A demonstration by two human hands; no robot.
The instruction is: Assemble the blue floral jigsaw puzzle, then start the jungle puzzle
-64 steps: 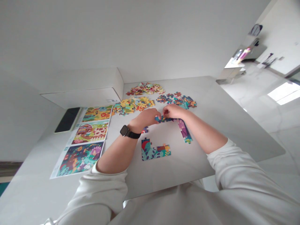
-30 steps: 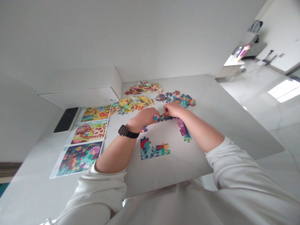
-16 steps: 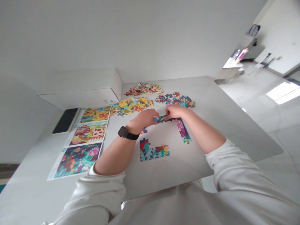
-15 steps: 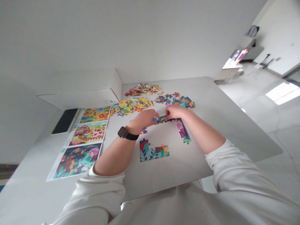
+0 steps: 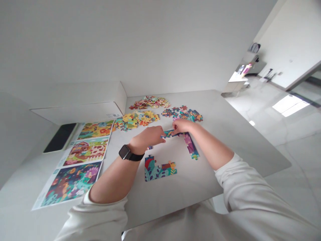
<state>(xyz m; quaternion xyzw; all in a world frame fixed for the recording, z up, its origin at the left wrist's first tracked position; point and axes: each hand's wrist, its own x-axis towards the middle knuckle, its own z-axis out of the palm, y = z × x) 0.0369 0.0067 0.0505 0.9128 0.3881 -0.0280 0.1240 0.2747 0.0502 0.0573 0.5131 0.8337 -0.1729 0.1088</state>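
My left hand (image 5: 149,135), with a black watch on its wrist, and my right hand (image 5: 182,125) meet over a joined strip of blue and purple jigsaw pieces (image 5: 189,144) on the white table (image 5: 238,134). Both hands have their fingers curled, pinching the strip's top edge. Nearer to me lies an L-shaped joined corner section (image 5: 157,169) with leaves and flowers. A single loose piece (image 5: 149,147) lies just under my left wrist.
Three heaps of loose pieces lie beyond my hands: red (image 5: 147,101), yellow (image 5: 136,119) and blue (image 5: 183,113). A sheet with three reference pictures (image 5: 80,157) lies at left, beside a black phone (image 5: 59,141) and a white box (image 5: 80,102).
My hands stay together on the strip's top edge. The camera has tilted, so everything sits slightly lower and further left in view.
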